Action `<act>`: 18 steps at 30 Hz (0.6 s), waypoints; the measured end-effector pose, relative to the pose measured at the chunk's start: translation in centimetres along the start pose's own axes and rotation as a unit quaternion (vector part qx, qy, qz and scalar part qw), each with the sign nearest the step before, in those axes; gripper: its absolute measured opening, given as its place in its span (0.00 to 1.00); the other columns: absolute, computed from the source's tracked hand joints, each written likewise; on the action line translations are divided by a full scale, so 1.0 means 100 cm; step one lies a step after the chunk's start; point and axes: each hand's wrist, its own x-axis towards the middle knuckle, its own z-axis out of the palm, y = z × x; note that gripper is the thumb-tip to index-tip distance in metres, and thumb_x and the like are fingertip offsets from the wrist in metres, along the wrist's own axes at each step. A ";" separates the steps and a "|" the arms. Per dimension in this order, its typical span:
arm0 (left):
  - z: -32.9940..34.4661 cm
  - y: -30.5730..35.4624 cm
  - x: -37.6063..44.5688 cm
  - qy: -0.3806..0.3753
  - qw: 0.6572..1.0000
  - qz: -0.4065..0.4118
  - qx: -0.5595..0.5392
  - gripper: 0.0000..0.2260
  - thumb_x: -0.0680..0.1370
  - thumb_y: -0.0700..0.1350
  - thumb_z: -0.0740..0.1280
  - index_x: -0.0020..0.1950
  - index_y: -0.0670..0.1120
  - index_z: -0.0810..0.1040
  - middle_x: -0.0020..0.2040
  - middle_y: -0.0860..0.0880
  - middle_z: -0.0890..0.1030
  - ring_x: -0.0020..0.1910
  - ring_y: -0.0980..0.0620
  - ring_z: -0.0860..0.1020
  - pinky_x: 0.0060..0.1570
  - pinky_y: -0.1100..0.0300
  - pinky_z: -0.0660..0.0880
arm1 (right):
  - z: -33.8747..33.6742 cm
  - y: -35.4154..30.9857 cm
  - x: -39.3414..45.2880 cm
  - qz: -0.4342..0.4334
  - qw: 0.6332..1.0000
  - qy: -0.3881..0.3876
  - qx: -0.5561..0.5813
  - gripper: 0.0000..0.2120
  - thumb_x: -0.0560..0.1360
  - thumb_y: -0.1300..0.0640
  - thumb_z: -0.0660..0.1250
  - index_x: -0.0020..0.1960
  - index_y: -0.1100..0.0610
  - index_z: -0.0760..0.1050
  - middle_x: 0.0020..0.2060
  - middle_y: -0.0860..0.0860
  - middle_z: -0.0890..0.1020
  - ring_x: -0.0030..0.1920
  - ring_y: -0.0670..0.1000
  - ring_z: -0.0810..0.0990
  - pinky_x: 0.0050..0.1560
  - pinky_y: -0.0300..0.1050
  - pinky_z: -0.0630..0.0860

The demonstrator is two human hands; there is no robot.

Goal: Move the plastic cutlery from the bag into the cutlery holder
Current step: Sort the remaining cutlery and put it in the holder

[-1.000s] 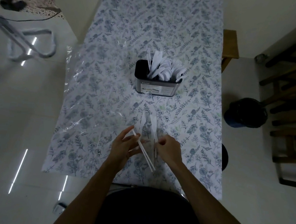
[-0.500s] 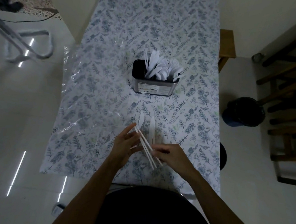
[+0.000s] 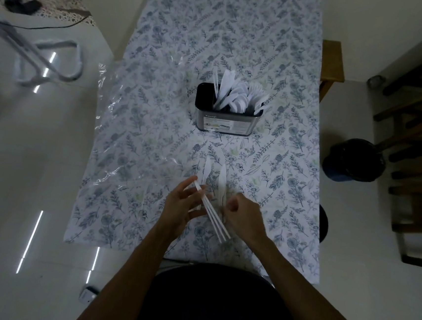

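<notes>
My left hand [image 3: 182, 208] holds a small bundle of white plastic cutlery [image 3: 212, 216] between its fingers, with the handles slanting down to the right. My right hand [image 3: 246, 218] is just right of the bundle. Its fingers are pinched at the lower end of a white plastic knife [image 3: 222, 180] that points away from me. A second knife [image 3: 206, 171] lies beside it to the left. The dark metal cutlery holder [image 3: 225, 121] stands upright further up the table, apart from both hands and filled with several white pieces [image 3: 236, 96]. A crinkled clear plastic bag [image 3: 115, 130] is spread over the table's left side.
The table [image 3: 291, 64] has a floral cloth; its near edge is at my body. A dark bin [image 3: 354, 159] stands on the floor to the right, with wooden chairs [image 3: 416, 154] beyond it. A white metal frame [image 3: 46, 61] is on the floor to the left.
My right hand has left the handles of the bundle and moved up to the knife on the right. My left hand still holds the bundle in nearly the same place.
</notes>
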 end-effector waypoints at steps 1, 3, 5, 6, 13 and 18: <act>0.000 -0.001 -0.001 0.002 1.000 -0.001 -0.001 0.22 0.80 0.35 0.68 0.74 0.45 0.72 0.58 0.43 0.85 0.54 0.41 0.85 0.45 0.47 0.83 | 0.006 -0.002 0.003 -0.001 0.999 0.000 -0.035 0.13 0.74 0.48 0.74 0.46 0.56 0.75 0.37 0.48 0.79 0.36 0.48 0.78 0.32 0.39 0.71; -0.002 -0.001 -0.002 0.005 1.000 -0.002 -0.004 0.20 0.81 0.35 0.68 0.72 0.45 0.73 0.57 0.43 0.85 0.53 0.42 0.86 0.43 0.49 0.83 | 0.016 -0.004 0.008 -0.007 0.997 -0.001 -0.076 0.13 0.73 0.50 0.74 0.47 0.56 0.73 0.38 0.49 0.78 0.36 0.50 0.77 0.31 0.40 0.67; -0.004 -0.002 -0.002 0.008 1.000 -0.001 -0.005 0.18 0.81 0.35 0.67 0.71 0.46 0.74 0.54 0.45 0.86 0.52 0.43 0.86 0.42 0.51 0.83 | 0.019 -0.004 0.011 -0.008 0.996 0.002 -0.091 0.12 0.73 0.54 0.74 0.50 0.58 0.74 0.41 0.52 0.81 0.40 0.53 0.80 0.34 0.42 0.72; -0.005 -0.002 -0.002 0.010 1.000 -0.002 -0.007 0.18 0.81 0.35 0.67 0.70 0.46 0.74 0.54 0.44 0.87 0.52 0.42 0.86 0.42 0.51 0.83 | 0.017 -0.004 0.011 -0.008 0.996 0.002 -0.090 0.11 0.74 0.55 0.73 0.50 0.59 0.75 0.41 0.52 0.81 0.41 0.53 0.81 0.34 0.42 0.73; -0.008 -0.003 0.002 0.016 1.000 -0.016 -0.011 0.18 0.81 0.35 0.67 0.70 0.47 0.75 0.57 0.42 0.85 0.54 0.41 0.86 0.44 0.50 0.83 | -0.006 -0.004 -0.003 -0.005 0.998 0.062 -0.032 0.03 0.78 0.62 0.68 0.45 0.59 0.78 0.31 0.46 0.77 0.28 0.39 0.69 0.27 0.27 0.66; -0.001 -0.004 0.007 -0.003 1.000 -0.017 0.004 0.20 0.81 0.36 0.68 0.72 0.48 0.74 0.56 0.43 0.86 0.57 0.40 0.84 0.51 0.43 0.83 | -0.020 -0.002 -0.010 0.009 0.982 -0.035 0.185 0.13 0.79 0.57 0.69 0.64 0.51 0.81 0.52 0.44 0.84 0.51 0.42 0.83 0.54 0.34 0.78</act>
